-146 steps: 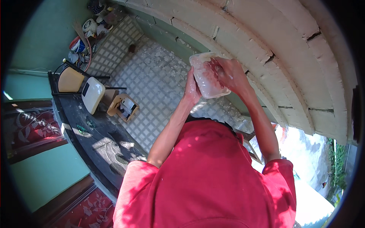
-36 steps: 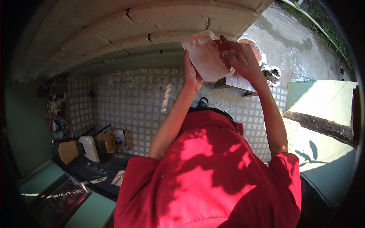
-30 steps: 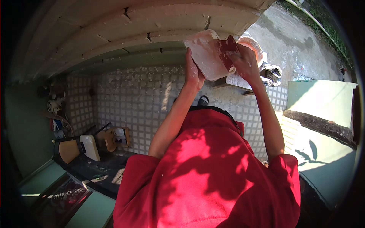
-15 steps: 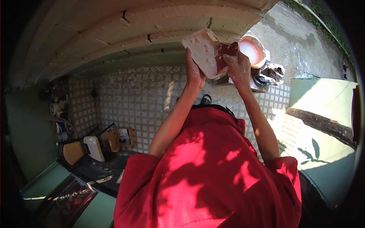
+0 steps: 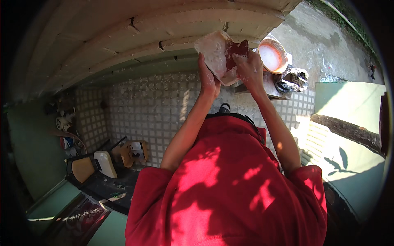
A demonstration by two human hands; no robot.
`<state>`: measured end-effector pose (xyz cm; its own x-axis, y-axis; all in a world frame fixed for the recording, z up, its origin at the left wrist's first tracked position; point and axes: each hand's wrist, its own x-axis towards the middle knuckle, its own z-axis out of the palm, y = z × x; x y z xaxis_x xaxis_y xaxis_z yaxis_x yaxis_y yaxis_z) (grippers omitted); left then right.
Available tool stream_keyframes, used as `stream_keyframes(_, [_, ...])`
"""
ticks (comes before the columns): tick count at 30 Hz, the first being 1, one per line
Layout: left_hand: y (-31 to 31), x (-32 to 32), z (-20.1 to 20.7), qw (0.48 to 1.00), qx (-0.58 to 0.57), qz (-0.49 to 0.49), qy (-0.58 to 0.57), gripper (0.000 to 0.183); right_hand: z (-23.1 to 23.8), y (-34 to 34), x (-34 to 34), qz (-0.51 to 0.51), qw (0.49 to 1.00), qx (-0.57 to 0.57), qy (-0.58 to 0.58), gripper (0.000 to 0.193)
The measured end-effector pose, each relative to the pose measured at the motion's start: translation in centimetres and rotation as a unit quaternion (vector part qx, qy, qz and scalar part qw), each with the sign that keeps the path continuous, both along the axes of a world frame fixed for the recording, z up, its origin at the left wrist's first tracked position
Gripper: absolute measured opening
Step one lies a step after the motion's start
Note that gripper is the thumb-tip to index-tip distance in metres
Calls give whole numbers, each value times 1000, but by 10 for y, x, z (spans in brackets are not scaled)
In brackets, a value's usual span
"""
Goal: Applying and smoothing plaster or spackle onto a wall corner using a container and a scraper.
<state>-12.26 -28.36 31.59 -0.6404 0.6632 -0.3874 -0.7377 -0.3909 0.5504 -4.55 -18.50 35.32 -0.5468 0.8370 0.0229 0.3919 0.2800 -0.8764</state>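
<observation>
My left hand (image 5: 208,78) grips a shallow whitish plastic tub (image 5: 210,48) by its near left side, holding it up in front of me. White paste is smeared over the inside of the tub. In my right hand (image 5: 251,70) is a dark red flat scraper (image 5: 239,48), its blade lying over the right part of the tub. White residue marks the scraper and the fingers of both hands. Part of the scraper is hidden behind my right fingers.
A bucket (image 5: 284,53) of whitish liquid stands right of the tub, beside a crumpled dark and white bag (image 5: 295,78). A ridged wall (image 5: 172,24) rises ahead. At lower left are a black table (image 5: 127,184) and a cardboard box (image 5: 141,148).
My right hand and the scraper have shifted left, further over the tub. The tub has moved slightly left, still held by my left hand.
</observation>
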Motion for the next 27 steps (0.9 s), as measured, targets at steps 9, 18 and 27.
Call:
stream_keyframes(9, [-2,-3,-4,999,0,-47,10,70,6,15,-4,43,998,26,-34,34])
stream_keyframes(18, [-5,-7,2,995,-15,-96,-2,62,7,35,0,163,985,17,-51,32])
stream_keyframes(27, [0,-6,-1,991,28,-130,-21,62,39,24,10,284,952,74,84,31])
